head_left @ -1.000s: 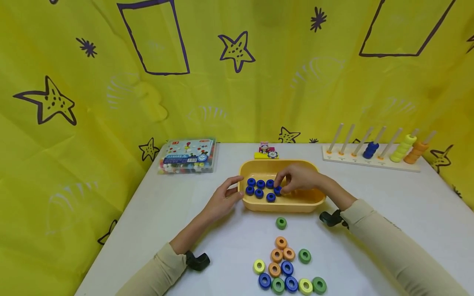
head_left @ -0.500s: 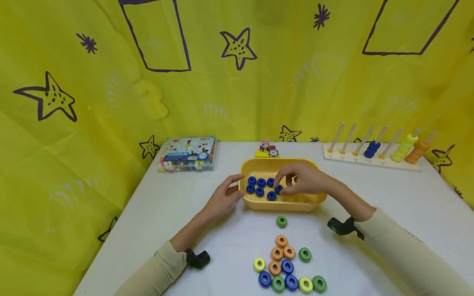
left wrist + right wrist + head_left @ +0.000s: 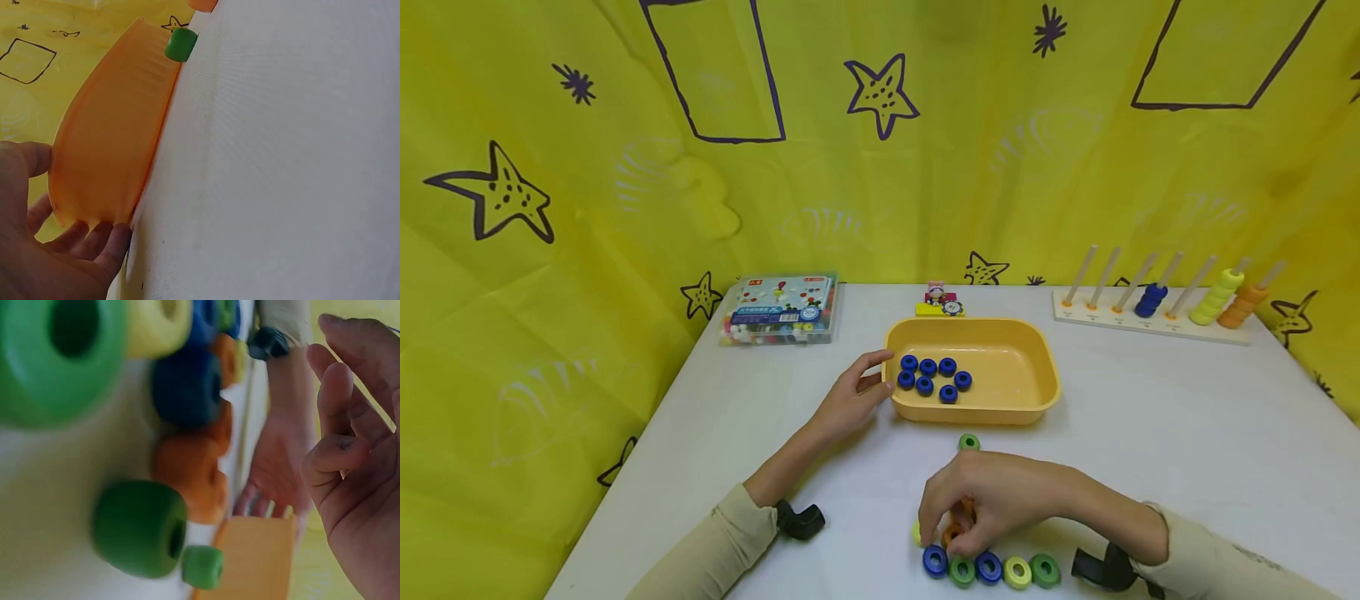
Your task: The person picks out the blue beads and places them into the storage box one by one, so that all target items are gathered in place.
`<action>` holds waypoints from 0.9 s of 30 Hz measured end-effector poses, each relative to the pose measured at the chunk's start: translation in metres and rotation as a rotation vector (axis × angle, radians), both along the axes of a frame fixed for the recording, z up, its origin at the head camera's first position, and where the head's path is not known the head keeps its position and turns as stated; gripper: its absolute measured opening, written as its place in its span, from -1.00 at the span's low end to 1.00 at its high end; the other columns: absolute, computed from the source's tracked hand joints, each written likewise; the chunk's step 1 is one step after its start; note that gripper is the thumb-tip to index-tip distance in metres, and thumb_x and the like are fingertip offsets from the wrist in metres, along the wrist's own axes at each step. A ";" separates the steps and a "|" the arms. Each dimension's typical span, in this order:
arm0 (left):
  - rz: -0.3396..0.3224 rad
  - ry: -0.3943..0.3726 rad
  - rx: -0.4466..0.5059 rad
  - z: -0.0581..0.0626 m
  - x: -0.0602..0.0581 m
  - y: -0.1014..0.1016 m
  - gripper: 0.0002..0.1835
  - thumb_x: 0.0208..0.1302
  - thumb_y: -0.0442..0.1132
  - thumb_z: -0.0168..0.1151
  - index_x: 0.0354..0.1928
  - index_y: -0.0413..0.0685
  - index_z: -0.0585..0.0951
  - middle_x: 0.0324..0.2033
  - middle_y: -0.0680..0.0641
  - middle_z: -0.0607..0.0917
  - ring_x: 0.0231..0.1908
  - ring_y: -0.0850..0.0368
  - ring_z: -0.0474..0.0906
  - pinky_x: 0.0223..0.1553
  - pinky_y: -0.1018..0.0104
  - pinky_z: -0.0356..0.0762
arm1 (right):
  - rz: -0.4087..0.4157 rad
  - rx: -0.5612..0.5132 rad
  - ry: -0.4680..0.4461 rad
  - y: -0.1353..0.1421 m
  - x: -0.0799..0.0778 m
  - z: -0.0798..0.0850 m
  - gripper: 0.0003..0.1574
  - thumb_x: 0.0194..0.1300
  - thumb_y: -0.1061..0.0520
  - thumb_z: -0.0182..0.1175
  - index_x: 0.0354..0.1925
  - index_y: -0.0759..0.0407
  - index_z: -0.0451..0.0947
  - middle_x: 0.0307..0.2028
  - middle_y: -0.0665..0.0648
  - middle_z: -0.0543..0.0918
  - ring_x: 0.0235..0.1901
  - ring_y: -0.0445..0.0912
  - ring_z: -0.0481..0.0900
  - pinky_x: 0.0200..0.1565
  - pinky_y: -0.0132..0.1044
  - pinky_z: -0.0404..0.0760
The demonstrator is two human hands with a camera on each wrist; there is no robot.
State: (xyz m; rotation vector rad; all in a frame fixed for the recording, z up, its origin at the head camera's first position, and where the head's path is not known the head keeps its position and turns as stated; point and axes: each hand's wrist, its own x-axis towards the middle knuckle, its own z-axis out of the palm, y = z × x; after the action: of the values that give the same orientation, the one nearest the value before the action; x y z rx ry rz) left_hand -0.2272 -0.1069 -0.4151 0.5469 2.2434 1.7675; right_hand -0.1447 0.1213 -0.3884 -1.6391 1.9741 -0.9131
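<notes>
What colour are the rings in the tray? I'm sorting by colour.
Dark blue rings; head view shows them best.

Print on the bead box [image 3: 780,311] lid and peg board [image 3: 1150,321] base, too small to read.

My left hand [image 3: 850,406] lies low and forward, fingers loosely extended, thumb raised apart from them — the forearm runs back toward me in a beige sleeve with a black wrist mount. My right hand [image 3: 981,504] hangs closer in, palm down, fingers bent downward with nothing clasped in them — its wrist carries a black mount too.
</notes>
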 end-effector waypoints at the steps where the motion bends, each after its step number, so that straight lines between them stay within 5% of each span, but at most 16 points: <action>1: 0.002 -0.001 -0.003 0.000 0.000 0.000 -0.49 0.31 -0.32 0.09 0.30 -0.14 0.30 0.29 -0.09 0.27 0.21 -0.12 0.29 0.09 0.13 0.38 | 0.014 0.004 -0.001 -0.001 0.001 -0.003 -0.77 0.18 0.13 0.27 -0.15 -0.10 0.60 -0.23 -0.23 0.58 -0.50 -0.51 0.37 -0.50 -0.58 0.47; 13: -0.004 -0.009 0.000 0.001 0.001 0.000 -0.49 0.32 -0.33 0.07 0.30 -0.16 0.29 0.30 -0.09 0.25 0.23 -0.14 0.26 0.08 0.14 0.38 | 0.120 0.103 0.101 -0.013 -0.006 -0.017 -0.66 0.16 0.21 0.25 -0.12 -0.16 0.59 -0.23 -0.34 0.54 -0.49 -0.56 0.32 -0.50 -0.65 0.41; 21: 0.029 -0.021 -0.001 -0.024 -0.013 0.000 -0.50 0.32 -0.24 0.11 0.30 0.03 0.32 0.29 0.04 0.26 0.21 0.01 0.30 0.09 0.13 0.37 | 0.165 0.163 0.099 -0.018 -0.009 -0.020 -0.66 0.14 0.23 0.26 -0.14 -0.15 0.61 -0.22 -0.37 0.53 -0.48 -0.56 0.35 -0.48 -0.65 0.42; 27: 0.048 -0.007 -0.013 -0.028 -0.014 0.000 -0.50 0.30 -0.20 0.13 0.28 0.10 0.35 0.27 0.10 0.28 0.20 0.06 0.33 0.08 0.16 0.39 | 0.207 0.208 0.108 -0.022 -0.012 -0.017 -0.68 0.14 0.20 0.28 -0.14 -0.15 0.63 -0.27 -0.35 0.55 -0.49 -0.55 0.34 -0.47 -0.65 0.40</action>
State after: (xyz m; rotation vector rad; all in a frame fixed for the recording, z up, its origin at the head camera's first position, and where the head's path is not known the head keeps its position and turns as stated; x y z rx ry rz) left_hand -0.2412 -0.1068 -0.4436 0.4884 2.2798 1.7736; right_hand -0.1563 0.0995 -0.4055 -1.7616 1.8535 -0.5342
